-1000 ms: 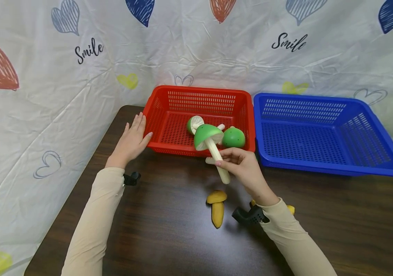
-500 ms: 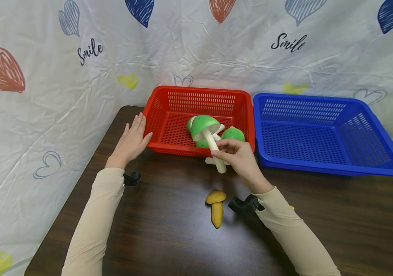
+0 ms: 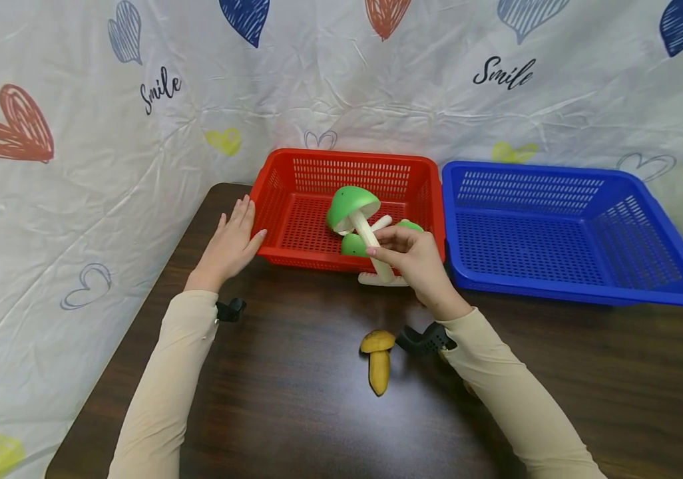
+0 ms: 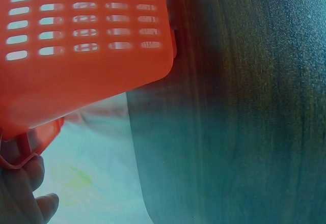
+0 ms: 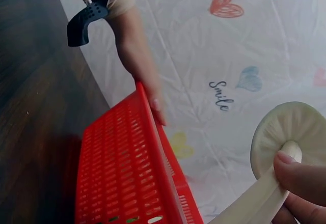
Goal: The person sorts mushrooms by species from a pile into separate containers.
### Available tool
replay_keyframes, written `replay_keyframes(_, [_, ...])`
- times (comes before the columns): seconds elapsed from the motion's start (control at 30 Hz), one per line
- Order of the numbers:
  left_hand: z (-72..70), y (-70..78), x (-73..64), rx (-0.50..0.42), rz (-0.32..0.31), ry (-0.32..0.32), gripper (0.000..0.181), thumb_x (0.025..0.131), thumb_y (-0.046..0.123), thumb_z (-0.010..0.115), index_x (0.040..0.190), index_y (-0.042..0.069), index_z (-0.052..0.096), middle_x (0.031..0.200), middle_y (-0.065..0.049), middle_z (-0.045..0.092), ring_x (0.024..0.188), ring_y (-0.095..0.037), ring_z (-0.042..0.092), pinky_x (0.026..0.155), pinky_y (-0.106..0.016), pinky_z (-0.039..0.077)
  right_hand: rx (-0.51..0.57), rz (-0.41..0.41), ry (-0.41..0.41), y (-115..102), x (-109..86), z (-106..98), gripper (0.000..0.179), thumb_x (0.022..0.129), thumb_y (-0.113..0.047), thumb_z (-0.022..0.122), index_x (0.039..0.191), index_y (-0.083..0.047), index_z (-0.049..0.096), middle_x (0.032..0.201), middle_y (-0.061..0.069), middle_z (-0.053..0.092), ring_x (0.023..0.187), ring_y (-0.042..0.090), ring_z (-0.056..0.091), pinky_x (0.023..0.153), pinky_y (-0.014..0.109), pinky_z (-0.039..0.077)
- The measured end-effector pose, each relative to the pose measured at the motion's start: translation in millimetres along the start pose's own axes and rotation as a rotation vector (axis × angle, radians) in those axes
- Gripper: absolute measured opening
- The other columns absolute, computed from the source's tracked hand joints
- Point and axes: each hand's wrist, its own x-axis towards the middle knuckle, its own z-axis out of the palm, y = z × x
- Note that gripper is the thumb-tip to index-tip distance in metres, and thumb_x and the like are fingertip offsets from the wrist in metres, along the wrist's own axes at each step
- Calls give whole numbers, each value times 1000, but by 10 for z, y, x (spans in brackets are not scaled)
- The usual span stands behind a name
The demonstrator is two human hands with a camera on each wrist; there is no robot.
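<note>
Green-capped mushroom (image 3: 365, 229) aslant in the right hand (image 3: 421, 265), above the red basket (image 3: 302, 255).

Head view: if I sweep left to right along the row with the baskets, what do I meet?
Left hand → red basket → blue basket. The right hand and its held mushroom overlap the red basket, so I leave them out of the order.
</note>
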Motion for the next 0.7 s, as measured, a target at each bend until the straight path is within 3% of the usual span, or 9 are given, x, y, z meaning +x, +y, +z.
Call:
replay_keyframes(0.47, [9,-9,11,18,4,4,70,101,39,34,148,-6,8,156,-19,4,144,-28,0,112,-54,7,-46,-47,-64,-72,221,7,27,83,-12,73,106,0,68,95,9,70,84,21,65,71,31,52])
replay_keyframes(0.7, [4,-4,11,3,-6,-7,70,100,37,36,148,-6,8,156,-18,2,144,-28,0,112,-53,4,-140,-72,-64,-57,402,76,25,80,-11,75,102,1,71,93,11,70,78,16,65,66,28,52])
